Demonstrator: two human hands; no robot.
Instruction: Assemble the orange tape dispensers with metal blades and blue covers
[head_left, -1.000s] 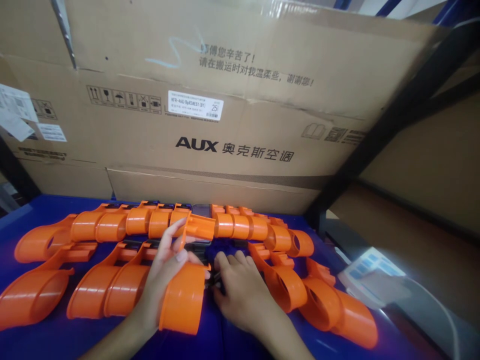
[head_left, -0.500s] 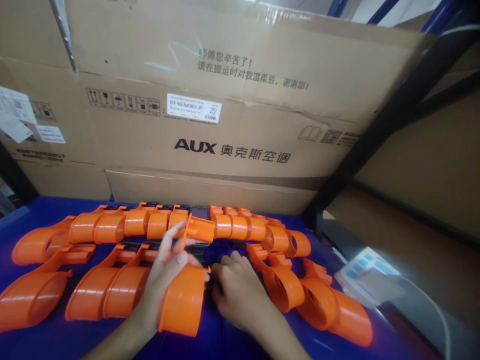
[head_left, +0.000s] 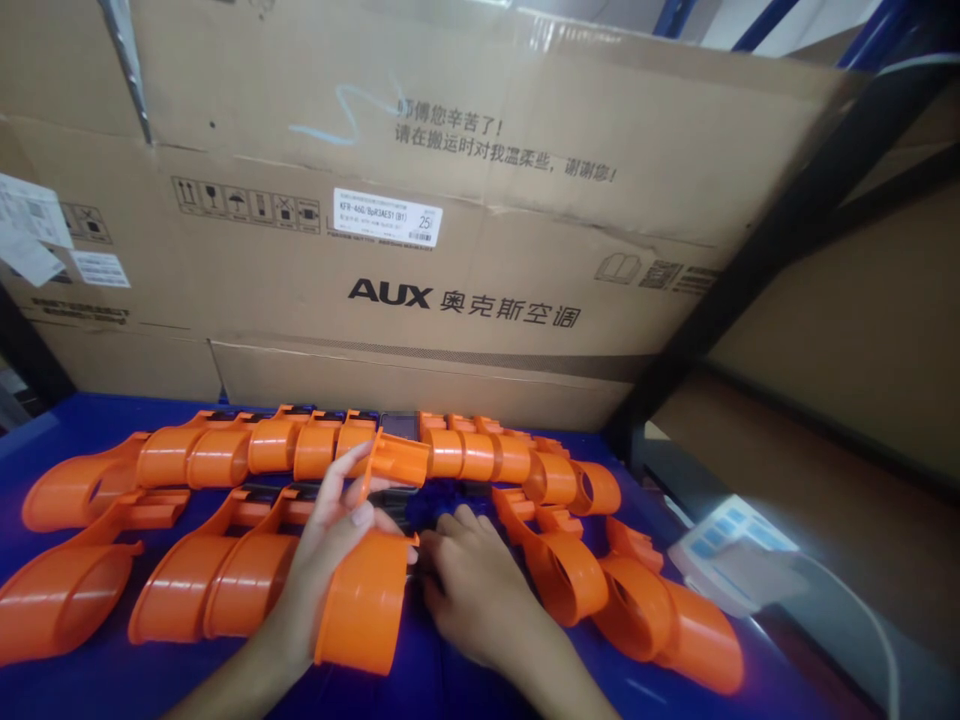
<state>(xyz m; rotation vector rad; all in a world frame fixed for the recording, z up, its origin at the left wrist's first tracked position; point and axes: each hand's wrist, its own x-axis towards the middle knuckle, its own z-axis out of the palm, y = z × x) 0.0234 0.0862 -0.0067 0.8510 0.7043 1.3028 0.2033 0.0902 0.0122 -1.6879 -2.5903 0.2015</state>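
Note:
My left hand (head_left: 330, 545) grips an orange plastic part (head_left: 364, 600) that has a wide round ring at the near end and a ribbed bracket at the far end. Close beside it, my right hand (head_left: 472, 575) is closed, its fingertips curled in against the side of that part. Whatever those fingertips pinch is hidden. Behind the hands lies a small dark blue heap (head_left: 442, 500), along with some black pieces (head_left: 394, 500), too blurred to name.
Similar orange parts (head_left: 247, 580) stand in rows on the blue surface (head_left: 52, 425), to the left, right (head_left: 637, 610) and behind. A large cardboard box (head_left: 480, 250) walls off the back. A white device (head_left: 735, 550) with a cable sits at the right by a dark post (head_left: 705, 290).
My right hand has shifted slightly to the left, closer to the orange part. The part in my left hand has barely moved.

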